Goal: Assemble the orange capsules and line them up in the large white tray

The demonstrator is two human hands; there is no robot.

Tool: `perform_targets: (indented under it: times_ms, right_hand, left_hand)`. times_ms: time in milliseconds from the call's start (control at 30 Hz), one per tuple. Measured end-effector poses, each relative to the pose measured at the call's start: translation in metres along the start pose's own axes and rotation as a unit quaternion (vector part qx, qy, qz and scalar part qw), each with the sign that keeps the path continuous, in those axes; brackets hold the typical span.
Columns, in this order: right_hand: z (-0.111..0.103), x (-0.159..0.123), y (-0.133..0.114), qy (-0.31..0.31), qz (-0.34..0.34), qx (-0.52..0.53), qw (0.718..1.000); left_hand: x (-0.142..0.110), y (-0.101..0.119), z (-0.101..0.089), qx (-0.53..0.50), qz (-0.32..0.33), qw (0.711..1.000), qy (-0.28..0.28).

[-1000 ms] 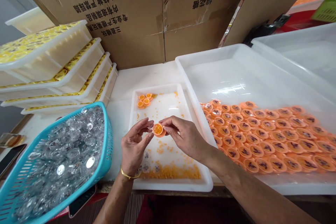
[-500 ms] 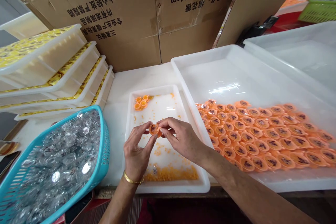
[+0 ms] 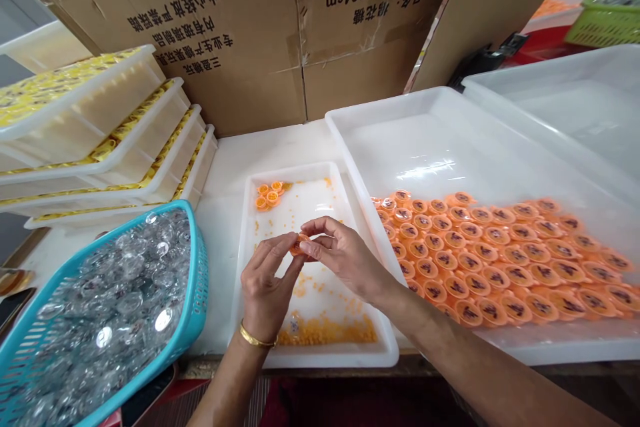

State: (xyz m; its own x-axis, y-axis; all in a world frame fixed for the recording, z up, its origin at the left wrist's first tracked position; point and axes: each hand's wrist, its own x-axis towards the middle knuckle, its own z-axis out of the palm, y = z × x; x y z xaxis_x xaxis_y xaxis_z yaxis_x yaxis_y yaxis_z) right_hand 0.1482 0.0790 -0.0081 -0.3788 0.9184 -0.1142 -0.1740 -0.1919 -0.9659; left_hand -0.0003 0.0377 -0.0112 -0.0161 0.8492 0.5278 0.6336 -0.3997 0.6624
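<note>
Between the fingertips of both hands is a small round orange cup, largely covered by the fingers. My left hand pinches it from the left, and my right hand grips it from the right, thumb and fingers pressed on it. Both are above a shallow white tray that holds loose orange bits along its near side. Several open orange cups with orange filling sit in its far left corner.
On the left is a turquoise basket of clear plastic domes. Behind it rise stacked white trays of yellow pieces. A large white bin to the right holds rows of orange cups. Cardboard stands at the back.
Both hands have shifted slightly right while still holding the orange cup. My right fingers have closed over its top, so its dark-patterned face no longer shows clearly.
</note>
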Motion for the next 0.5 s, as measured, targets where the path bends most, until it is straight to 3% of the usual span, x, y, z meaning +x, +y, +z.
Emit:
perform_targets:
  times_ms: [100,200,333,500]
  right_hand:
    - [-0.0007,0.0021,0.0034,0.014,0.017,0.038,0.999]
    - [-0.0016,0.0030,0.0057,0.027,0.011,0.026,0.999]
    - [-0.0007,0.0012,0.0030,0.041,-0.009,-0.007,0.999]
    - [0.0006,0.0001,0.0001,0.028,-0.022,-0.006,0.999]
  left_hand:
    - [0.0013,0.0020,0.0036,-0.014,-0.016,1.000,-0.003]
    - [0.0026,0.0013,0.0075,-0.044,-0.125,0.991,0.008]
    - [0.0041,-0.0006,0.0101,-0.130,-0.243,0.959,-0.062]
    - [0.0065,0.0033,0.0065,-0.147,-0.252,0.954,-0.065]
